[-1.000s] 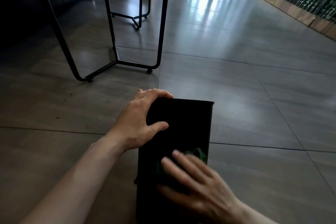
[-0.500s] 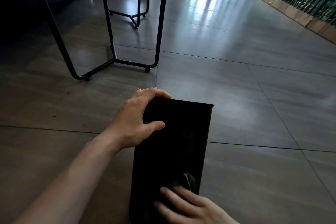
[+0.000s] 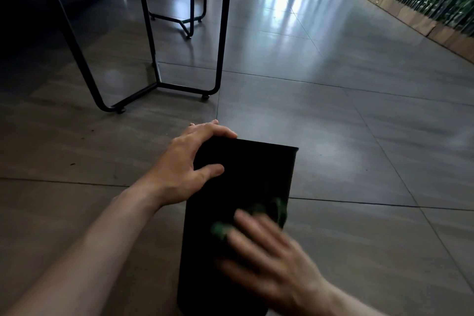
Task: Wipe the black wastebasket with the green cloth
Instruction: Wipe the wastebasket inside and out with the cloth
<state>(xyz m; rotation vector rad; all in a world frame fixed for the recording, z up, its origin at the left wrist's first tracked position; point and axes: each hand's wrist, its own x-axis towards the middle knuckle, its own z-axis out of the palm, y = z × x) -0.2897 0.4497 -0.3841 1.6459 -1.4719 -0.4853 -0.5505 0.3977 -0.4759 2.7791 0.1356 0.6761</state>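
Right hand (image 3: 266, 261) has swept back up the black wastebasket (image 3: 246, 182) lying at 6 o'clock, fingers flat pressing the green cloth (image 3: 279, 210); left hand (image 3: 184, 169) grips its far-left corner; mid-wipe, next stroke toward 12 needs steady bracing

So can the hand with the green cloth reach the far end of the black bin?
Probably yes: the black bin is bare between the right hand and its far end; only the left hand grips one corner.

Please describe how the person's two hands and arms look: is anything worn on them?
Both forearms are bare, with no sleeves in view. The left hand shows no glove, ring or watch. The right hand is blurred; no glove is visible, finer details cannot be told.
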